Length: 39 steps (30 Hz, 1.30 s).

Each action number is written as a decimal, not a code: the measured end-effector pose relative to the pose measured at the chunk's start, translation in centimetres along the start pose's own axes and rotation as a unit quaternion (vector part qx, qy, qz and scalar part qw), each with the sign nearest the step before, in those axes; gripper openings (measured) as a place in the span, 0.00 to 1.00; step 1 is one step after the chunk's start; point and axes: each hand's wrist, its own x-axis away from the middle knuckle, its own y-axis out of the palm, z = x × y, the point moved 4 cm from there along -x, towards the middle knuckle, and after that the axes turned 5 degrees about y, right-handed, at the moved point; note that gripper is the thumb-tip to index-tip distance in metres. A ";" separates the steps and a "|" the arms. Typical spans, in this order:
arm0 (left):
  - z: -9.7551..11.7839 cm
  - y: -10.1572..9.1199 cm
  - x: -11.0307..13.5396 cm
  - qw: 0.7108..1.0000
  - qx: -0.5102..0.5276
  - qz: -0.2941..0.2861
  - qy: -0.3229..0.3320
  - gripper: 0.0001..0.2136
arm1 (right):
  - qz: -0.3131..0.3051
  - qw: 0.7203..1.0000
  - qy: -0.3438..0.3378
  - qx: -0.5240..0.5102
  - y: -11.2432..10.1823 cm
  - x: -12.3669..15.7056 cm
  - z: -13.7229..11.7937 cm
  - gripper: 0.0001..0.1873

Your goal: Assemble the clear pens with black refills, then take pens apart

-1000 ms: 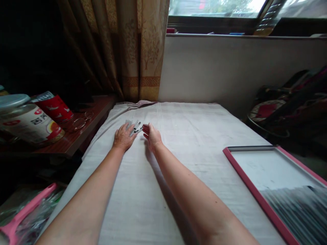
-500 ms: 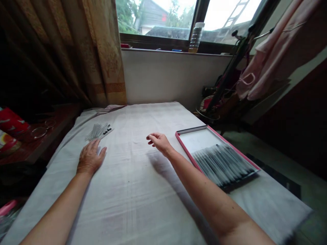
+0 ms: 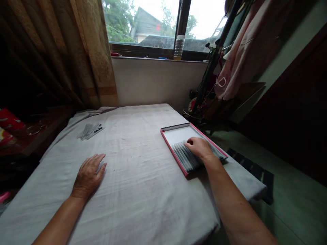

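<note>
My left hand (image 3: 89, 175) lies flat and open on the white cloth (image 3: 138, 190) that covers the table, with nothing in it. My right hand (image 3: 199, 147) rests palm down on a row of thin grey sticks (image 3: 184, 157) packed in a pink-rimmed tray (image 3: 170, 131) at the table's right edge. Its fingers curl onto the sticks; whether they grip one is hidden. A small loose bundle of the same grey sticks with black tips (image 3: 90, 130) lies at the far left of the cloth, well away from both hands.
A dark wooden side shelf (image 3: 38, 134) with red packets stands to the left. A curtain (image 3: 84, 51) hangs behind, and a bottle (image 3: 179, 47) stands on the window sill. Clothes and a dark stand (image 3: 230, 58) crowd the right. The floor drops off past the tray.
Both hands left the stick bundle at the far left. My left hand drew back toward me; my right hand swung across to the tray and came down on its sticks. My head turned right.
</note>
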 end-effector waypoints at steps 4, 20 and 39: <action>1.5 -0.1 0.1 1.000 0.014 -0.015 -0.004 0.19 | -0.020 0.998 -0.009 0.065 0.4 0.7 -0.4 0.18; 5.7 -0.3 0.7 0.969 0.207 -0.024 -0.128 0.17 | -0.103 0.755 -0.032 -0.646 3.6 2.9 -12.5 0.21; 8.5 -1.6 0.6 0.989 0.096 -0.102 -0.044 0.12 | -0.358 0.708 -0.032 -0.608 11.9 11.6 -17.4 0.12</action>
